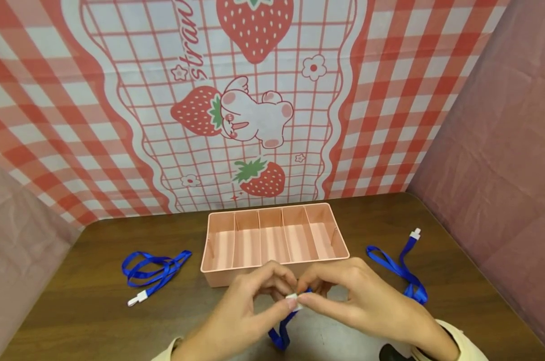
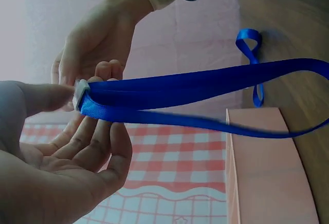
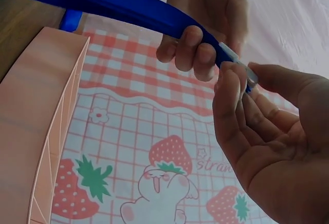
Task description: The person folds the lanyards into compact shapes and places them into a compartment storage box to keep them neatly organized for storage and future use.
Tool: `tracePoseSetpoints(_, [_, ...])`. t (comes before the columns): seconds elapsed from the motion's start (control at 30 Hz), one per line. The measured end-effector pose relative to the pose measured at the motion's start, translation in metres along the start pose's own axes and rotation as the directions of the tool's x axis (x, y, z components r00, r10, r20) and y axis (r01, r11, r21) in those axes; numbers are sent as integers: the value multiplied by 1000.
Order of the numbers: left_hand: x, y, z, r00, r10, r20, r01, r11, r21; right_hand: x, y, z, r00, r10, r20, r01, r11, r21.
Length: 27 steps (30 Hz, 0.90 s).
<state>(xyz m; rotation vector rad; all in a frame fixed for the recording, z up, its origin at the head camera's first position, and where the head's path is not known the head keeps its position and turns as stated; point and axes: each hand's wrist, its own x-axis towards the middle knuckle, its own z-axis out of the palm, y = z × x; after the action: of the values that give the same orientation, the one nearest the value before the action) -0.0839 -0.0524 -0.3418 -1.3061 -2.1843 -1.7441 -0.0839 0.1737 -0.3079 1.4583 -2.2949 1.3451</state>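
Clip (image 1: 293,301), white, one: pinched between thumb and fingertips of left hand (image 1: 249,301) and of right hand (image 1: 358,296); blue strap (image 1: 280,337) hung below the fingers. Step, as judged: clip adjustment; by the next move, a steady two-sided pinch is called for. Box (image 1: 222,278), one: set just beyond the fingers, forward travel limited by its near edge. Lanyards, two: one (image 1: 150,268) left, one (image 1: 400,271) right of the fingers; sideways room left on the tabletop (image 1: 177,311) between.

The left hand (image 1: 238,306), right hand (image 1: 358,298) and held lanyard (image 2: 164,90) obstruct frontal access to the tray (image 1: 222,278). Narrow lanes separate the tray from the left-side lanyard (image 1: 167,274) and right-side lanyard (image 1: 405,275). Compartments (image 1: 247,243) admit entry from above.
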Motion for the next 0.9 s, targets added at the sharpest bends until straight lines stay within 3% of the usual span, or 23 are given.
tracePoseSetpoints(0.17, [-2,0,2,999,49,10,-49,990,131,0,0,2,999,-3,-32,2,1000,-13])
tracePoseSetpoints(0.23, [-2,0,3,994,104,17,-105,971,216,0,-1,3,999,-4,-39,3,1000,-22])
tracePoseSetpoints(0.37, [-3,1,4,987,160,15,-155,922,354,1,-1,3,999,-4,-40,3,999,-42])
tracePoseSetpoints(0.5, [-4,2,5,985,172,17,-162,883,441,2,1,5,998,-23,-50,21,998,-51])
tracePoseSetpoints(0.7, [-4,4,6,987,162,18,-153,880,450,4,6,10,990,-106,-94,101,994,-52])
tracePoseSetpoints(0.77, [-4,4,6,986,164,18,-154,883,443,4,6,11,989,-106,-103,101,993,-57])
tracePoseSetpoints(0.9, [-4,4,5,979,202,16,-186,864,468,3,4,13,992,-62,-107,55,996,-67])
